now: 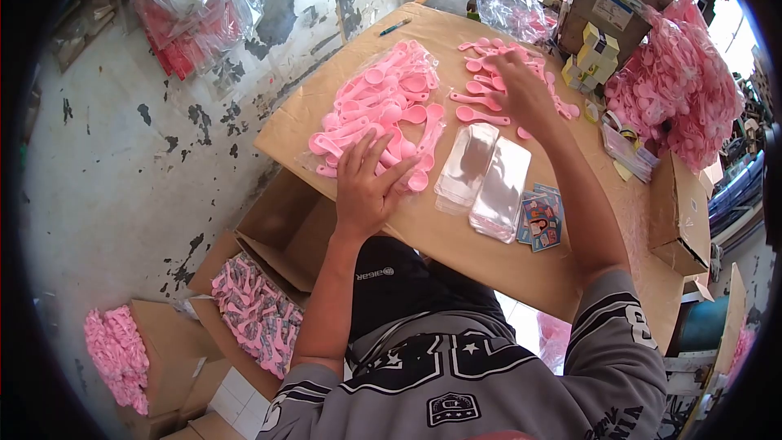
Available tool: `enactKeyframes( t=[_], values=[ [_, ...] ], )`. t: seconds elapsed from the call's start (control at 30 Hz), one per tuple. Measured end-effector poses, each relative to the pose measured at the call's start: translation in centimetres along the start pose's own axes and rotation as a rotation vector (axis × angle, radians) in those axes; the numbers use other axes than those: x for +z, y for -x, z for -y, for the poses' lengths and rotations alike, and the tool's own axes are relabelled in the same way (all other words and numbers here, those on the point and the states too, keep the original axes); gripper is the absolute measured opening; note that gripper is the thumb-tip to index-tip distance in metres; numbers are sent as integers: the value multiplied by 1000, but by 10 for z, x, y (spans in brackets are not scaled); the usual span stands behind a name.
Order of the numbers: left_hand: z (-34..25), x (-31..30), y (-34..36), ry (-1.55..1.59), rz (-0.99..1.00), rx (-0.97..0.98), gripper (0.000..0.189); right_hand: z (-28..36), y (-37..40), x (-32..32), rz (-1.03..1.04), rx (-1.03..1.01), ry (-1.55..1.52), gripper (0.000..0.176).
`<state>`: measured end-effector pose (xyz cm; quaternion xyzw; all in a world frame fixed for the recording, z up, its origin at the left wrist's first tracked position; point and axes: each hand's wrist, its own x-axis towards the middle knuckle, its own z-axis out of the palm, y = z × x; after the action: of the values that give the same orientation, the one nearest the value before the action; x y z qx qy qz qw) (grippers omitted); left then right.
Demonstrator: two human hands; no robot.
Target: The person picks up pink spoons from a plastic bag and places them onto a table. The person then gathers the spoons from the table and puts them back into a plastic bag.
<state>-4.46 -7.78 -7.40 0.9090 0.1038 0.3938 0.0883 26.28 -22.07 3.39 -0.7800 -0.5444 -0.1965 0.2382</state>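
1. While the left hand point(366, 187) spreads open on heaped pink plastic spoons point(391, 90) atop the brown-papered counter point(293, 121), right hand point(528, 99) reaches over others; grip unclear.
2. Spoons probably light, stiff, slippery; handles suit pinching.

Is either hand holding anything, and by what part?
That cannot be told. The left hand rests at the pile of pink spoons; the right hand is over the spread-out spoons. Neither shows a clear grip.

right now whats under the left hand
Pink spoons at the pile's near edge run under the fingers of the left hand; whatever lies beneath the palm is covered.
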Motion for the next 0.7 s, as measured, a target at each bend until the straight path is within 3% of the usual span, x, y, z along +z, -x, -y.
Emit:
enactKeyframes(
  t=[0.07,0.13,0.23,0.33,0.5,0.7],
  values=[
    [-1,-1,0,0,1,11,30,18,-3,10,154,-148,-349,33],
    [-1,-1,1,17,12,20,30,39,-12,28,254,-443,-340,26],
    [0,-1,2,25,21,34,29,55,-24,57,499,-607,-321,27],
    [1,0,2,33,22,35,28,57,-33,59,811,-530,-175,31],
    [2,3,3,51,18,10,32,55,-39,50,868,-603,-103,37],
    [5,1,3,44,29,24,33,72,-30,45,749,-679,-17,42]
  ],
)
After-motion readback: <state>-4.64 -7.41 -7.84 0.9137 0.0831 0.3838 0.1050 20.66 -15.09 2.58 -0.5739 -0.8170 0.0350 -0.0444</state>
